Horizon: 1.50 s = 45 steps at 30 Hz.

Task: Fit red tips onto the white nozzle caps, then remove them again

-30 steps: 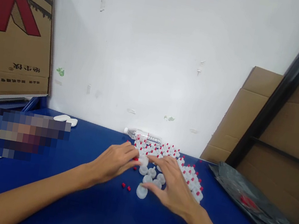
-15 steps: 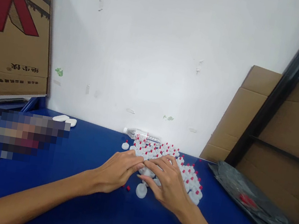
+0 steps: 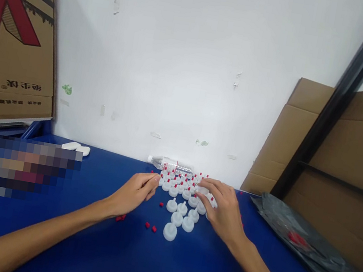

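Note:
My left hand (image 3: pixel 137 192) is closed above the blue table, left of a cluster of white caps; what its fingers hold is hidden. My right hand (image 3: pixel 223 210) has thumb and fingers around a white spouted cap (image 3: pixel 203 189) at the cluster's right side. Several white caps with red tips (image 3: pixel 173 191) sit close together beyond my hands. Nearer to me stand several white spouted caps (image 3: pixel 176 218) without red tips, one of them (image 3: pixel 170 232) closest. Loose small red tips (image 3: pixel 154 229) lie left of these, some (image 3: pixel 121 217) beside my left wrist.
A clear plastic bottle (image 3: pixel 171 166) lies on its side against the white wall, behind the caps. Dark plastic bags (image 3: pixel 308 250) lie at the right, beside cardboard (image 3: pixel 351 183) and a black post. At the left are a printed carton (image 3: pixel 13 57), white cables and a blurred patch.
My hands have moved apart from each other. The left has gone left, and the right has moved right to the cluster with a white cap. More untipped caps now show between them.

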{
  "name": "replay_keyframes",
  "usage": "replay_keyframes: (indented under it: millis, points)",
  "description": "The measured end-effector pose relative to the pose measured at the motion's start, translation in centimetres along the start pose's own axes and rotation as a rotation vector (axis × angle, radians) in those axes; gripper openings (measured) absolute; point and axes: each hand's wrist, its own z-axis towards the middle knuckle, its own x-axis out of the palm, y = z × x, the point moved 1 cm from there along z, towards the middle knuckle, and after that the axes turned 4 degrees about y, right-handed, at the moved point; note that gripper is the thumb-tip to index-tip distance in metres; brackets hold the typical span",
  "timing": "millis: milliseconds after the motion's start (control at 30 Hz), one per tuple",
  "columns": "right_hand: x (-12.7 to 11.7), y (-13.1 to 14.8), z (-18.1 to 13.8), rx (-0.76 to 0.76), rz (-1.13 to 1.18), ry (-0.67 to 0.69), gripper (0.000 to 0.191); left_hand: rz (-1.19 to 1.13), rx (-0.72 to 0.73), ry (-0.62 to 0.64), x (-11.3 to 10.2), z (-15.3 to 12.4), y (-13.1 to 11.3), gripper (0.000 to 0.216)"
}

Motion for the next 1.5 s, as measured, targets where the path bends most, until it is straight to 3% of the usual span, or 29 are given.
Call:
replay_keyframes:
  millis: [133, 233, 400, 600, 833, 1000, 1300, 1500]
  points:
    - [0.9, -0.1, -0.1, 0.036, 0.055, 0.144, 0.015, 0.311, 0.102, 0.105, 0.2, -0.3, 1.0, 0.033]
    - [1.4, 0.1, -0.2, 0.027, 0.044, 0.187, 0.011, 0.333, 0.140, 0.199, 0.9, -0.5, 1.6, 0.028]
    - [1.9, -0.2, -0.4, 0.059, -0.010, 0.217, 0.009, 0.300, 0.110, 0.253, 1.2, -0.6, 1.2, 0.028]
    - [2.6, -0.8, -0.6, 0.029, -0.009, 0.304, 0.016, 0.232, 0.083, 0.265, 1.0, -0.5, 0.6, 0.028]
    - [2.5, -0.9, -0.6, 0.083, 0.050, 0.360, 0.022, 0.249, 0.155, 0.246, 1.5, -0.5, 1.0, 0.019]
    - [2.1, -1.2, -0.6, 0.143, 0.070, 0.354, 0.025, 0.265, 0.137, 0.273, 1.7, -0.6, 0.5, 0.017]
    - [2.2, -0.8, -0.8, 0.198, 0.085, 0.431, 0.023, 0.092, 0.074, 0.362, 1.2, -0.5, 0.5, 0.025]
    - [2.0, -0.5, -0.5, 0.278, 0.072, 0.479, 0.025, 0.315, 0.128, 0.279, 1.0, -0.5, 1.5, 0.025]
